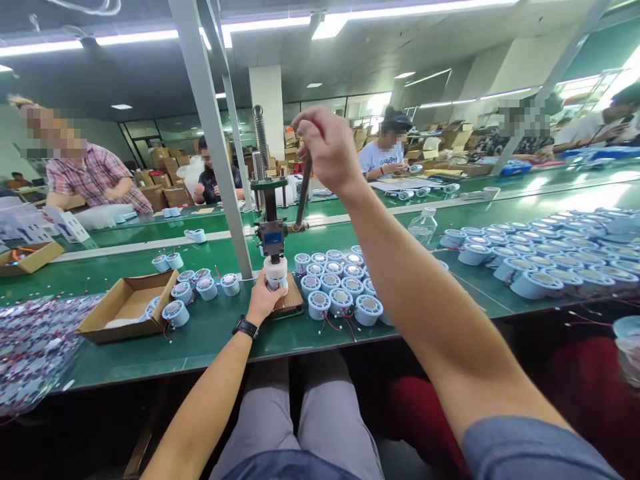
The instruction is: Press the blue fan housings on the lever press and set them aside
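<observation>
"What's the biggest thing here?"

"The green bench (190, 343). The hand press (273, 233) stands upright on it, with an open cardboard box (120, 330) to its left and rows of round blue pieces (341, 299) to its right."

"And the hands?"

"The right hand (330, 143) is raised, its grip closed around the upper end of the lever (303, 190). I'd call for a smooth, even pull there, without a jerk, so the force stays straight down."

"What about the left?"

"The left hand (266, 298) is low, its grip grasping a round piece (277, 285) from the side. That piece sits under the press, above the brown board (293, 293)."

"How should it be held?"

"Level and centred, I'd say, because a tilted piece could load one edge or slip. Steady it low down, with the thumb and fingertips well away from where the white block (276, 268) meets it."

"Is the block touching it?"

"It's right at the top of the piece; I can't tell how firmly it bears down."

"Anything smaller to mind?"

"The thin wires (350, 327) trailing from some neighbouring pieces. Any on the held piece are too small to make out, but a wire trapped underneath could get pinched."
</observation>
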Demonstrator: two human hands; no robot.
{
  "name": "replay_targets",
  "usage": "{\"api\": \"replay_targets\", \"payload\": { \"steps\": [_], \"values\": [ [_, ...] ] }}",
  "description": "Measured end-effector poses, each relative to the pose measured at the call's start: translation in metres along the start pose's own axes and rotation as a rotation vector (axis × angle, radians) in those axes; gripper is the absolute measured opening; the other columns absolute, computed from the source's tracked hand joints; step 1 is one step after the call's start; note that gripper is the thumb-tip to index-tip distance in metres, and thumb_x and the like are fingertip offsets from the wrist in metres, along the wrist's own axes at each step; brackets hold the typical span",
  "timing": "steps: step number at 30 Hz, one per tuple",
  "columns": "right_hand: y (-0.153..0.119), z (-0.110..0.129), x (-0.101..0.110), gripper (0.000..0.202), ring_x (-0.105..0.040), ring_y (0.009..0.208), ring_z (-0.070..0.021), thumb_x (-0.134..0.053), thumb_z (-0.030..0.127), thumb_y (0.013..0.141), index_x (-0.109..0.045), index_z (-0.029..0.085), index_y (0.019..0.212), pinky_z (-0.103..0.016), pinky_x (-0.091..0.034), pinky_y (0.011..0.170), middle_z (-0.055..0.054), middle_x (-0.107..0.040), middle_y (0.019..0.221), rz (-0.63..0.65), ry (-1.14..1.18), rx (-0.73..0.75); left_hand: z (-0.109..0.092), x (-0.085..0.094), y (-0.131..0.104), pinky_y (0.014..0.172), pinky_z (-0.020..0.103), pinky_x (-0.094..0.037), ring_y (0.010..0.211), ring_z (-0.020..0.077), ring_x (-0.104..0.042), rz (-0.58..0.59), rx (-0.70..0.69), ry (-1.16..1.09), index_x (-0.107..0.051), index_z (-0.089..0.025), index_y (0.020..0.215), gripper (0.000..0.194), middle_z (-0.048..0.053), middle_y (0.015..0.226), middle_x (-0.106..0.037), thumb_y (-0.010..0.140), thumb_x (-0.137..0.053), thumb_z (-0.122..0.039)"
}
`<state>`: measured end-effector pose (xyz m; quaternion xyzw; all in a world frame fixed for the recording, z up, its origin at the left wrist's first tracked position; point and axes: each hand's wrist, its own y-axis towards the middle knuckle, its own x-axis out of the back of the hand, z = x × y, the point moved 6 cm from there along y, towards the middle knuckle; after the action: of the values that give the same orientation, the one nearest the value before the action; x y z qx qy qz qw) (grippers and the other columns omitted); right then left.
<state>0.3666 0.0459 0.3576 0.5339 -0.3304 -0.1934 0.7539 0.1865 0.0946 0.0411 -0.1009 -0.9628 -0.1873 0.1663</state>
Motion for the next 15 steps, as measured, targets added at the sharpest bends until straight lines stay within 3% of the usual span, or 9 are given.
{"api": "replay_targets", "payload": {
  "steps": [2,4,6,8,11,13,15],
  "values": [
    [0.03,-0.028,-0.015,0.031,-0.063,0.106,-0.0149,-0.047,0.024,0.098,-0.054,0.008,0.124,-0.035,-0.048,0.102,-0.006,-0.061,0.112,0.039,-0.015,-0.072,-0.001,0.0,0.0,0.091,0.039,-0.05,0.097,0.0249,-0.067,0.019,0.0,0.007,-0.058,-0.015,0.122,0.056,0.011,0.111,-0.072,0.069,-0.075,-0.021],
    [0.011,-0.031,-0.025,0.044,-0.054,0.125,-0.0214,-0.053,0.019,0.094,-0.046,0.008,0.136,-0.041,-0.043,0.11,-0.012,-0.054,0.13,-0.009,-0.001,-0.124,0.0,0.001,0.001,0.092,0.04,-0.051,0.097,0.0253,-0.068,0.032,0.0,0.013,-0.059,-0.014,0.121,0.054,0.011,0.11,-0.073,0.069,-0.074,-0.021],
    [-0.051,-0.017,-0.038,0.055,-0.051,0.13,-0.0216,-0.05,0.02,0.094,-0.034,0.013,0.147,-0.041,-0.045,0.11,-0.015,-0.044,0.143,-0.089,0.092,-0.16,0.001,0.003,0.002,0.092,0.04,-0.051,0.097,0.0256,-0.069,0.034,0.005,0.02,-0.06,-0.015,0.12,0.055,0.01,0.109,-0.074,0.067,-0.075,-0.02],
    [-0.137,-0.008,-0.06,0.059,-0.056,0.125,-0.0186,-0.043,0.021,0.097,-0.022,0.021,0.153,-0.038,-0.05,0.106,-0.014,-0.044,0.144,-0.129,0.214,-0.306,0.003,0.003,0.002,0.093,0.039,-0.052,0.099,0.0255,-0.069,0.047,0.009,0.013,-0.06,-0.016,0.121,0.055,0.009,0.11,-0.074,0.068,-0.075,-0.02],
    [-0.253,-0.011,-0.108,0.072,-0.047,0.135,-0.0272,-0.053,0.027,0.091,-0.02,0.018,0.155,-0.049,-0.045,0.111,-0.018,-0.039,0.148,-0.086,0.192,-0.548,0.003,-0.002,-0.005,0.095,0.038,-0.053,0.105,0.0251,-0.069,0.084,-0.01,-0.013,-0.056,-0.018,0.13,0.055,0.009,0.119,-0.072,0.076,-0.068,-0.021],
    [-0.297,-0.019,-0.141,0.08,-0.044,0.138,-0.0312,-0.059,0.03,0.087,-0.02,0.014,0.155,-0.053,-0.042,0.112,-0.02,-0.04,0.148,-0.003,0.199,-0.667,0.003,-0.006,-0.012,0.099,0.039,-0.052,0.113,0.0251,-0.067,0.114,-0.043,-0.019,-0.051,-0.02,0.138,0.058,0.01,0.127,-0.068,0.081,-0.062,-0.021],
    [-0.315,-0.028,-0.163,0.081,-0.047,0.135,-0.0322,-0.061,0.035,0.087,-0.022,0.014,0.154,-0.054,-0.042,0.111,-0.02,-0.044,0.146,0.026,0.213,-0.762,0.001,-0.004,-0.019,0.105,0.042,-0.049,0.122,0.0259,-0.062,0.128,-0.094,0.0,-0.041,-0.02,0.147,0.07,0.012,0.135,-0.063,0.08,-0.061,-0.019]
  ]
}}
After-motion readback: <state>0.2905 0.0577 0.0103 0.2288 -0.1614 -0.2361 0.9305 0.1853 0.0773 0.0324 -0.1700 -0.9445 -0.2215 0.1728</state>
